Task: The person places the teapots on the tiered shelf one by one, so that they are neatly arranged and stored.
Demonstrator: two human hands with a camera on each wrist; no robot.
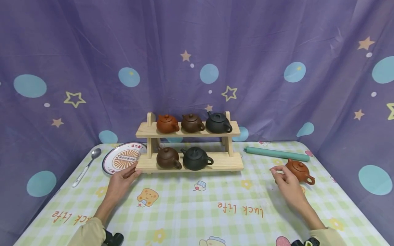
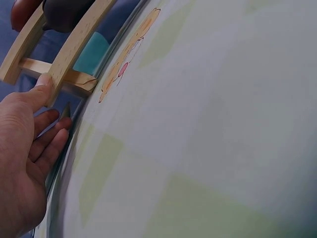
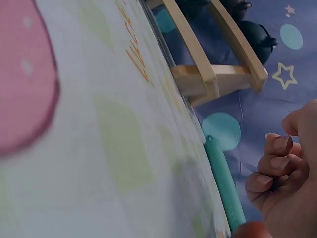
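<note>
A two-tier wooden display shelf (image 1: 221,163) stands at the back middle of the table. On its upper tier sit an orange-brown teapot (image 1: 167,124), a dark brown teapot (image 1: 192,123) and a black teapot (image 1: 218,123); another brown teapot (image 1: 167,158) and black teapot (image 1: 195,159) occupy the lower tier. My left hand (image 1: 119,183) holds the lower plank's left end, its thumb (image 2: 43,84) against the wood and the other fingers below. Loosely curled and holding nothing, my right hand (image 1: 287,186) hovers just left of a reddish-brown teapot (image 1: 299,171) on the tablecloth.
A patterned plate (image 1: 108,160) lies left of the shelf, partly behind my left hand. Farther left is a spoon (image 1: 87,167). A teal rod (image 1: 277,153) lies behind the reddish-brown teapot. A purple curtain (image 1: 261,41) hangs behind the table.
</note>
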